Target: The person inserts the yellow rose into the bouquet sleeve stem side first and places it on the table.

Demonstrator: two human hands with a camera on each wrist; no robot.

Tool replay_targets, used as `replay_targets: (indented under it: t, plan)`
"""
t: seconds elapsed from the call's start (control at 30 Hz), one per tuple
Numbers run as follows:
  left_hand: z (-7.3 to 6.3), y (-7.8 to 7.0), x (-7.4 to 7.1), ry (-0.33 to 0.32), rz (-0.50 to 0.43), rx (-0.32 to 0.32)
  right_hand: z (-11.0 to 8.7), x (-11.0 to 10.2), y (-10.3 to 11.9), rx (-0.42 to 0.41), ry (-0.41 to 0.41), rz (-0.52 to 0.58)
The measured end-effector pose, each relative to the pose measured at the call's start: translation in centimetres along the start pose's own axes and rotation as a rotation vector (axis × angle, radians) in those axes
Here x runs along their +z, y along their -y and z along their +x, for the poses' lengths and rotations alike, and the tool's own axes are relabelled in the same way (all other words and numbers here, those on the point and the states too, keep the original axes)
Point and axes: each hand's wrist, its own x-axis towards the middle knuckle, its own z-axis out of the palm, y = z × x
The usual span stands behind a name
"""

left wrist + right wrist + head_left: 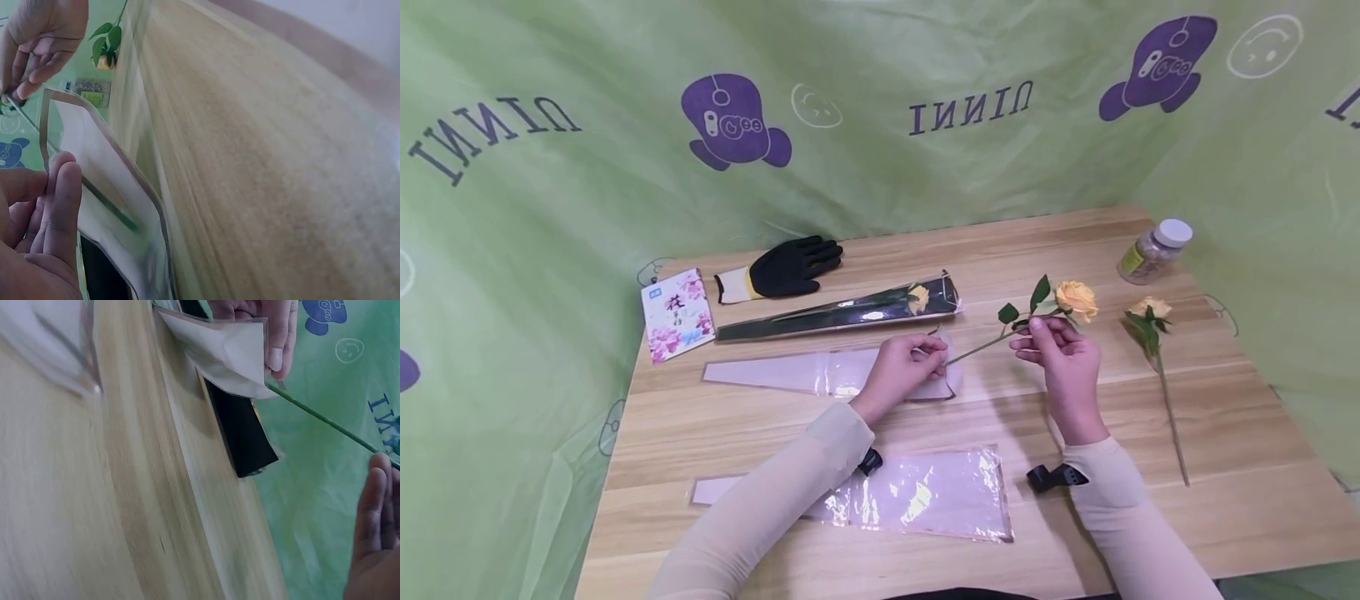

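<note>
My right hand (1070,371) pinches an artificial yellow rose (1077,301) by its green stem (976,348), just below the bloom and leaves. The stem slants down to the left, and its lower end lies inside the open mouth of a white tapered flower sleeve (782,372), seen through the film in the left wrist view. With thumb and fingers my left hand (898,371) pinches the sleeve's rim (45,128), lifting that mouth off the table. In the right wrist view the stem (325,420) runs between both hands.
Behind lies a dark sleeve (842,315) holding another yellow rose. A second clear-white sleeve (925,496) lies in front. To the right are a loose rose (1163,392) and a white-capped jar (1153,250). A work glove (790,268) and floral card (677,315) sit back left.
</note>
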Motion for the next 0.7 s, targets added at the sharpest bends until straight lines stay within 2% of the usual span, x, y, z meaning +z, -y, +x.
replay_targets:
  t: [0.13,0.2,0.57,0.7]
  plan:
    - [0.0,-0.2,0.0,0.000,0.010,0.000,-0.3,0.4,-0.4,0.150,0.012,0.003]
    - [0.0,-0.2,0.0,0.001,0.007,-0.002,-0.5,0.4,-0.6,0.186,0.012,-0.002]
    - [0.1,-0.1,-0.1,0.003,-0.041,-0.027,-0.4,-0.2,-0.8,0.119,-0.003,0.067]
    - [0.2,-0.2,0.0,0.003,-0.077,-0.046,-0.7,-0.2,-1.2,0.142,-0.002,0.020]
